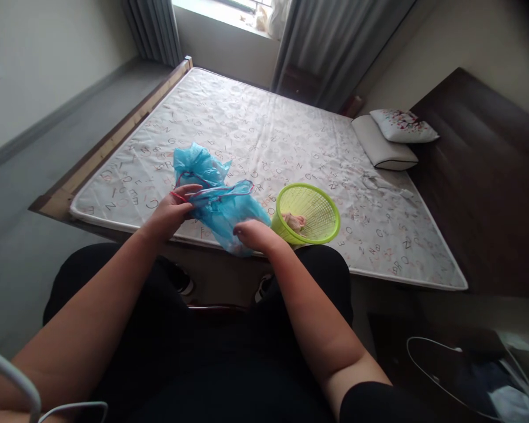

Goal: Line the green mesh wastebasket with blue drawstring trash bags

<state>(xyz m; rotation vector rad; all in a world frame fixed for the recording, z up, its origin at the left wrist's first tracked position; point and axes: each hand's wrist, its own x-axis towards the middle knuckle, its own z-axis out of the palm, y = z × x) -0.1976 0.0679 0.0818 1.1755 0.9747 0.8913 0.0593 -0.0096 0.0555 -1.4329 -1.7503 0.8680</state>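
Observation:
A crumpled blue plastic bag [223, 205] with a red drawstring along its top spreads over the near edge of the mattress. My left hand [174, 205] grips the bag by its upper left side, where the red string runs past the fingers. Lower down on the right, my right hand [253, 233] is closed against the bag with its fingers curled into the plastic. Just right of that hand, a lime-green mesh basket [330, 220] stands tilted, its round opening facing me. Some crumpled pale pinkish material [294, 222] lies inside it.
The bare mattress [255, 129] with printed letters fills the middle, on a wooden bed frame [114, 129]. A cushion [403, 125] and a beige pillow [381, 144] lie by the dark headboard [480, 176]. White cable [423, 364] crosses a dark surface at lower right.

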